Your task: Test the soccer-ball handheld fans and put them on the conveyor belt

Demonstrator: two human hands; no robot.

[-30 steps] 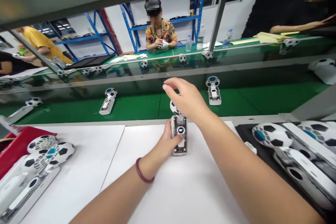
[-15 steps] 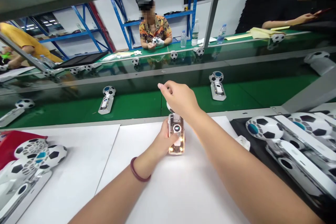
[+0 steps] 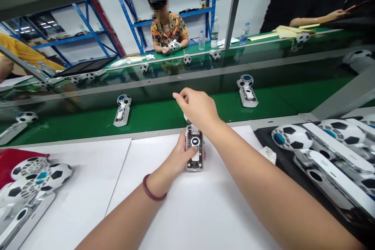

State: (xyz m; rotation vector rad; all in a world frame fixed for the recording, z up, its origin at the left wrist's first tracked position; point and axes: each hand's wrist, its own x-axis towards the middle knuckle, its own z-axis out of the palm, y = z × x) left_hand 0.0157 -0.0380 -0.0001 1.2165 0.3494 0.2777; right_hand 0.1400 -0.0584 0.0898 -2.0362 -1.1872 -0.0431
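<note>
Lying flat on the white surface [image 3: 205, 211], near its far edge: a little hand fan [image 3: 194, 152] with a clear handle. Left hand [image 3: 179, 157] curling around the handle, thumb pressing by the lit round screen. Right hand [image 3: 197, 108] cupping loosely over the ball-shaped head. Looking light, hard, smooth, maybe easy to crack. Best gripping the handle sides. Long way running near to far, head pointing toward the green belt [image 3: 164, 115].
</note>
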